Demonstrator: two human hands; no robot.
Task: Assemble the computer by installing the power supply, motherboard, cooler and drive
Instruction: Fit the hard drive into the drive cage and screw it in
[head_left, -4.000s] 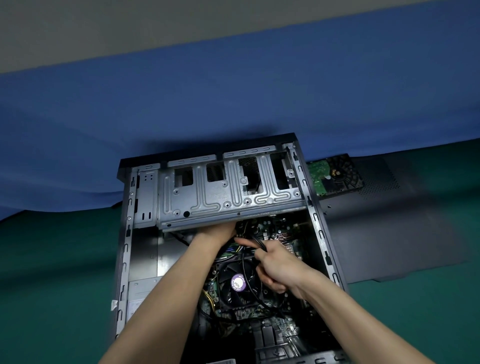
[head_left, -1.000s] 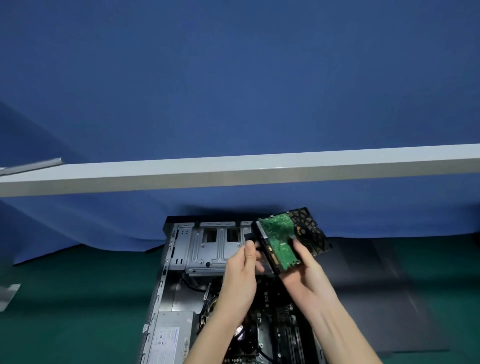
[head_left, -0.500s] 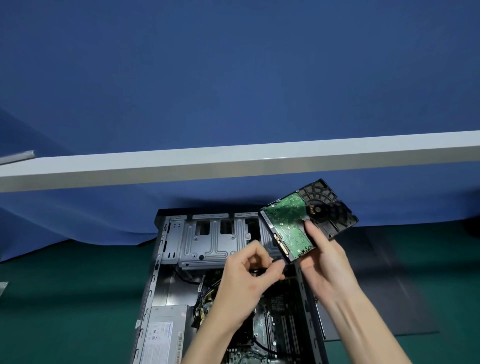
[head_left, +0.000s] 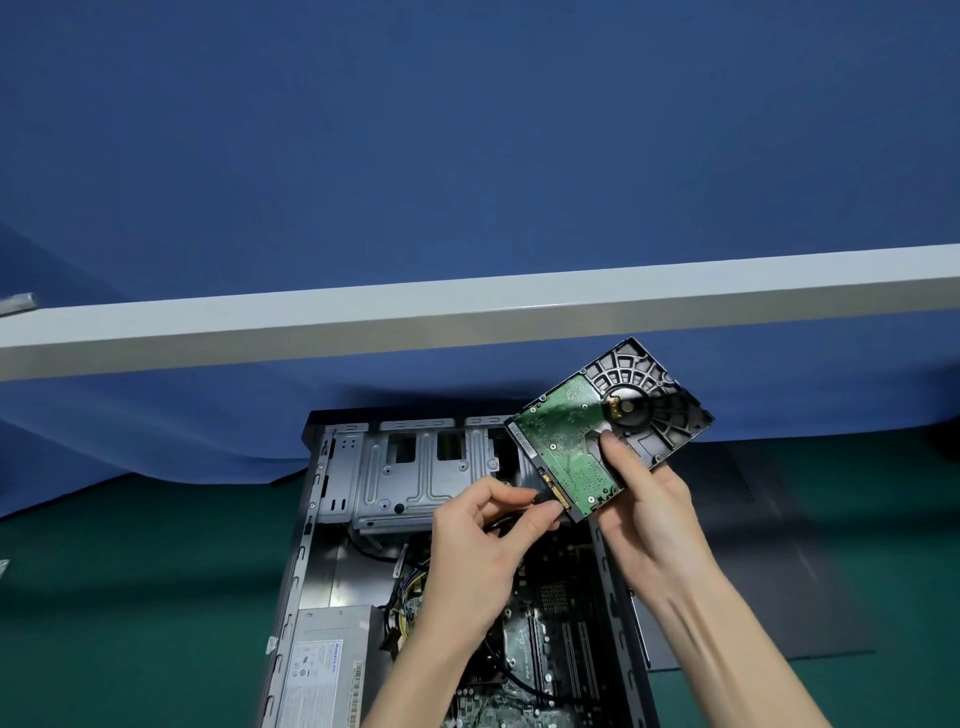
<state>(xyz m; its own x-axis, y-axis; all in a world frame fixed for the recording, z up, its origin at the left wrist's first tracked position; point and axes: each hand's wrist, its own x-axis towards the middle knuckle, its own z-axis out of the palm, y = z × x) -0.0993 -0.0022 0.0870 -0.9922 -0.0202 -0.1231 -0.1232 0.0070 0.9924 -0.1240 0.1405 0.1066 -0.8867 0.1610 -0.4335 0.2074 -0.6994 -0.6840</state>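
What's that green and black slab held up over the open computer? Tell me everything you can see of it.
A hard drive, flat and rectangular, held tilted above the computer case, underside facing the camera. A green circuit board covers roughly half; the rest is black ribbed metal around a round hub. Gold contacts line its lower edge. The right hand grips it; the left hand pinches a black plug beside those contacts.

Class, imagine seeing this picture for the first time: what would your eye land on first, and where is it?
The drive, green board up, is gripped by the right hand above the far right corner of the open case. Beside it the left hand pinches a black plug at the drive's connector edge. Behind, a white beam crosses the blue backdrop.
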